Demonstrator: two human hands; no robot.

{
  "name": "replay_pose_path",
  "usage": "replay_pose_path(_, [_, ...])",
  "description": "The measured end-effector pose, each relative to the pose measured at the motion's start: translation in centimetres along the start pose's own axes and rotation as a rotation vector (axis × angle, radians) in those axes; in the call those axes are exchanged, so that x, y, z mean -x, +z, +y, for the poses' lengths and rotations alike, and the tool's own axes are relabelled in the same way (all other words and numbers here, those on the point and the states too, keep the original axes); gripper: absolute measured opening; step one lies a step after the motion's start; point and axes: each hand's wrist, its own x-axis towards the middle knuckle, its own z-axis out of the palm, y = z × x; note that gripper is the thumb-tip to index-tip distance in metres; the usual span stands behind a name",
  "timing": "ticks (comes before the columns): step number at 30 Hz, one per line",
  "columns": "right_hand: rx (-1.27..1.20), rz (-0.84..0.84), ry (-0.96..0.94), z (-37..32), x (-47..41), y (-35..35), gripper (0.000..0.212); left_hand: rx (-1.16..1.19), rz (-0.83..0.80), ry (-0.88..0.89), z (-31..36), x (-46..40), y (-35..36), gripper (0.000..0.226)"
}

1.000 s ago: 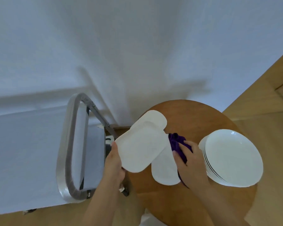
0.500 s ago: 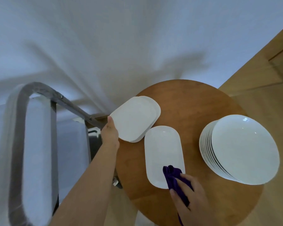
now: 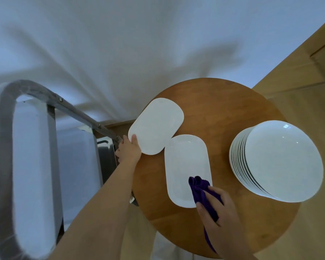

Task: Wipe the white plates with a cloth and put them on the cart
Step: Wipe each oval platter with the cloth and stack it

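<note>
On the round wooden table [image 3: 223,102], the left hand [image 3: 129,151] grips the near edge of an oblong white plate [image 3: 156,125] at the table's left rim, thumb on top. The right hand [image 3: 219,209] clutches a purple cloth [image 3: 199,186] on a second oblong plate [image 3: 188,169] mid-table. A stack of round plates [image 3: 278,164] sits right; the metal cart [image 3: 26,166] stands left of the table.

**Round wooden table and its load**

A round wooden table [image 3: 223,102] carries three sets of white dishes. A stack of round plates [image 3: 281,166] sits at its right edge. An oblong plate [image 3: 186,166] lies near the middle, reaching toward the near edge, with a purple cloth [image 3: 199,186] resting on its near end. A second oblong plate [image 3: 156,126] overhangs the left edge.
</note>
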Motion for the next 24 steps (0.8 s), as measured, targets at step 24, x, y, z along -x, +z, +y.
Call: replay_pose_path(24, [-0.017, 0.091, -0.073, 0.0, 0.3, -4.4, 0.040, -0.285, -0.064, 0.343, -3.2, 13.6, 3.5, 0.019])
